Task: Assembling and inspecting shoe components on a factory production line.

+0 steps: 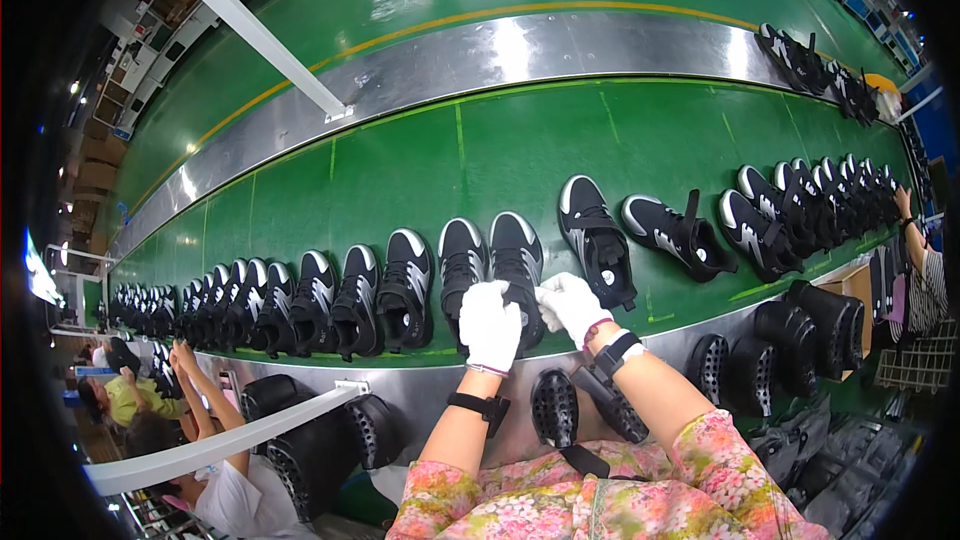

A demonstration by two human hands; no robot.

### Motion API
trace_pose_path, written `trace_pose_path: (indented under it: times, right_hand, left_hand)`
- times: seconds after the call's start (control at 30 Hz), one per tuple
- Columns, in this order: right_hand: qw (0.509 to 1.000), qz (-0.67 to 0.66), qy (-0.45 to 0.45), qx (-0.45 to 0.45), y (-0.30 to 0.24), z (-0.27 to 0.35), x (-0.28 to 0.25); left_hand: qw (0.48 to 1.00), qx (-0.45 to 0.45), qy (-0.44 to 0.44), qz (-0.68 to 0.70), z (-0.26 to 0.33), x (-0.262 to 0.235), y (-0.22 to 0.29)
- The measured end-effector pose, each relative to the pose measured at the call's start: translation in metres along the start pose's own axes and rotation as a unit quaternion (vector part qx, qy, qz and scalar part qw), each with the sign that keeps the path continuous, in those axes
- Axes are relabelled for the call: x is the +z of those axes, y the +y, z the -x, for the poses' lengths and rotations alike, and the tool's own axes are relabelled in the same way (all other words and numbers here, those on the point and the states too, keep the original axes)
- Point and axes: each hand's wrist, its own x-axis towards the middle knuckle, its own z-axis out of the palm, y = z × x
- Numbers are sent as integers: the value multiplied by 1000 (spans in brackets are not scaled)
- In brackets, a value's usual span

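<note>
Two black sneakers with silver-white toes, the left sneaker (461,252) and the right sneaker (516,245), stand side by side before me, toes pointing away. My left hand (490,330), in a white glove, is closed over the heel end between them; its fingertips and anything in them are hidden. From the right, my right hand (572,308), gloved too, has its fingers pinched at the side of the right sneaker's opening. Just beyond it stands another sneaker (597,240) with a strap across it. A further sneaker (677,232) is turned sideways, its strap sticking up.
The green belt (400,180) carries long rows of similar sneakers on both sides. A metal rail (420,55) runs along its far edge. Black shoe lasts (554,407) hang or stand along the near edge. A white bar (240,447) crosses lower left. Other people work at both ends.
</note>
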Motion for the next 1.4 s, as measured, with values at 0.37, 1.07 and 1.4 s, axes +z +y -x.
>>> trace_pose_path:
  times: [0.37,1.07,1.4]
  right_hand:
    - [985,146,-17,-92,-53,66,-50]
    - [732,581,-135,-330,60,202,-38]
    - [830,475,-168,-240,-10,217,-60]
  left_hand:
    - [998,28,7,54,37,-44,8]
    - [908,-220,-329,140,142,-13,38]
    - [769,-292,-252,510,102,-38,55]
